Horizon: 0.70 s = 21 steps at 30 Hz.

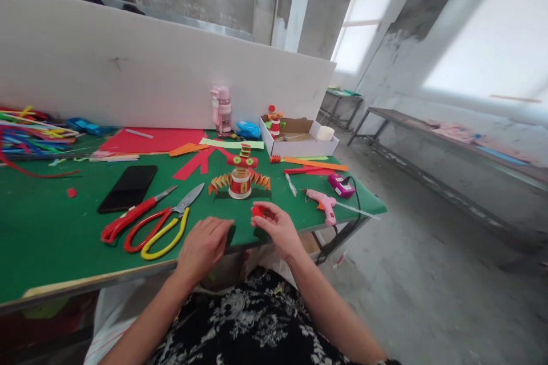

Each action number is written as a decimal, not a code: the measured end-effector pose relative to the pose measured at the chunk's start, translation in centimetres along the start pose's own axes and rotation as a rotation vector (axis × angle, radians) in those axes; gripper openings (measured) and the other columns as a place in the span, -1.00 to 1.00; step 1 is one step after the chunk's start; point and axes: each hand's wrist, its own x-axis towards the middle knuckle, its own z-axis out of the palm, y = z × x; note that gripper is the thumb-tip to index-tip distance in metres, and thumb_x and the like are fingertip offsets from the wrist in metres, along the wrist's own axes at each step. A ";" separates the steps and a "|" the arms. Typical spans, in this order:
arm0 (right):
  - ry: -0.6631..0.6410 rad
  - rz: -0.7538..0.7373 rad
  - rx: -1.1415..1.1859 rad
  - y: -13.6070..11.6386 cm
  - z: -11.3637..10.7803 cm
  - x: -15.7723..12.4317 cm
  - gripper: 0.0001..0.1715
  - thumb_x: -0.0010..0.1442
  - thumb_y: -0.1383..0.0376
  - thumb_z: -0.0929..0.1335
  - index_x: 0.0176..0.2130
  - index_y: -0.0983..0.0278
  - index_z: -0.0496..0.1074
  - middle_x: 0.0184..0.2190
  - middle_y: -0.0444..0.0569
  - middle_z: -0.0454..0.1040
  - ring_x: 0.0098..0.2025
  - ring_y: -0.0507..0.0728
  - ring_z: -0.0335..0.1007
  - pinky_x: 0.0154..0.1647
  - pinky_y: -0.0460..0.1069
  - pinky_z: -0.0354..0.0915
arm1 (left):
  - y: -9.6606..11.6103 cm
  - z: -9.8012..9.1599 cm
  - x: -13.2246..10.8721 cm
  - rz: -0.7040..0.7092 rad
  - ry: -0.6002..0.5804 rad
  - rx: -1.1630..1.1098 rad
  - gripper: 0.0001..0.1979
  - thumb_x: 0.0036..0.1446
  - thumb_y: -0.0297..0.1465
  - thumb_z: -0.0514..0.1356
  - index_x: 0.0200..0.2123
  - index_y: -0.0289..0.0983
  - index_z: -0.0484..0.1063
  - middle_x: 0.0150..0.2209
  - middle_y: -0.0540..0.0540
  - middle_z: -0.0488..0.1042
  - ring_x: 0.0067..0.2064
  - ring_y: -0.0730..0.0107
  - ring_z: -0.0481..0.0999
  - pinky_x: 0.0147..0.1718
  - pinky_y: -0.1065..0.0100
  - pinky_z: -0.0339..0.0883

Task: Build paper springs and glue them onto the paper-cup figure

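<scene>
Between the thumb and fingers of my right hand is a small red piece, perhaps folded paper. My left hand rests at the table's front edge, fingers stretched to the right, and no held thing shows in it. Just beyond both hands stands a small paper figure with a red and white round body, accordion-folded orange arms and a red roll with green eyes on top. Scissors with one red and one yellow handle lie left of my left hand, beside a red-handled cutter knife.
A pink glue gun and a purple box with a cable lie right. Behind are paper strips, a white box with another figure, and a pink bottle. A black phone lies left. A white board stands behind.
</scene>
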 end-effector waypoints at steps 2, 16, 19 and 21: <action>-0.077 0.109 0.271 -0.5 0.3 -0.6 -0.59 -0.01 0.18 0.52 -0.13 0.18 0.50 -0.17 -0.07 0.55 -0.21 0.09 0.52 -0.04 0.05 0.42 | -0.1 0.0 0.0 -0.008 0.004 -0.023 -0.70 0.29 -0.46 -0.03 -0.14 -0.27 0.50 -0.28 -0.17 0.58 -0.23 0.22 0.50 -0.28 0.24 0.32; -0.205 0.367 0.640 -0.2 1.7 -2.5 -0.52 -0.02 0.02 0.53 -0.20 0.27 0.54 -0.21 -0.02 0.59 -0.33 0.01 0.50 -0.22 -0.10 0.44 | 1.9 -2.8 0.6 -0.389 0.112 -0.606 -0.68 0.29 -0.21 0.07 -0.28 -0.25 0.55 -0.30 -0.09 0.62 -0.26 0.29 0.59 -0.21 0.32 0.46; -0.165 0.369 0.592 0.1 1.7 -2.6 -0.49 -0.08 -0.05 0.54 -0.26 0.26 0.54 -0.34 -0.06 0.57 -0.39 0.00 0.45 -0.26 -0.09 0.41 | 2.3 -3.4 0.8 -0.363 0.123 -0.611 -0.74 0.27 -0.25 0.10 -0.20 -0.25 0.53 -0.24 -0.10 0.62 -0.24 0.31 0.58 -0.20 0.33 0.46; -0.142 0.334 0.479 0.3 1.7 -2.8 -0.52 -0.08 -0.04 0.54 -0.32 0.25 0.52 -0.44 -0.12 0.52 -0.43 0.00 0.41 -0.29 -0.08 0.38 | 2.6 -3.6 0.8 -0.310 0.092 -0.628 -0.74 0.24 -0.29 0.14 -0.07 -0.24 0.50 -0.17 -0.12 0.59 -0.25 0.34 0.57 -0.22 0.33 0.48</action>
